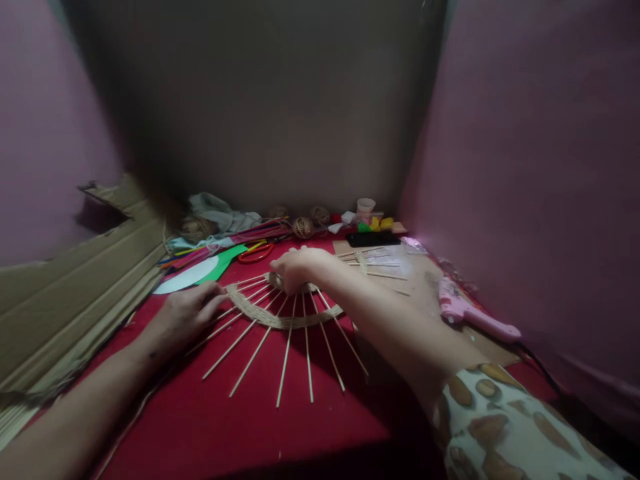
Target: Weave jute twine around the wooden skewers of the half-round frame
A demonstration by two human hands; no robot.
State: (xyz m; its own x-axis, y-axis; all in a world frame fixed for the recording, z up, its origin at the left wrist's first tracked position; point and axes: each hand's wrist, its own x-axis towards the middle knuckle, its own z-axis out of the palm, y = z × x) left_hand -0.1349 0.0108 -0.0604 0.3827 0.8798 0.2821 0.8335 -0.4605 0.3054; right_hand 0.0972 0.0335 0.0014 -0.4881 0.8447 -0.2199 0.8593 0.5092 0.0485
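A fan of thin wooden sticks (285,367) lies on the red cloth, joined by a curved band of woven twine (287,323). My left hand (193,308) is at the left end of the band, thumb and fingers pressed together around the outer sticks and twine there. Over the inner end of the fan is my right hand (295,268), its fingers curled down at a small inner twine band; what they pinch is hidden. A loose strand of twine (133,423) trails toward the front left.
Red-handled scissors (257,253), twine balls (303,227), green and white sheets and a black phone (373,239) lie behind. At right, a pink glue gun (475,317) rests on brown board (425,293) beside another stick piece. Folded cardboard (75,300) stands left.
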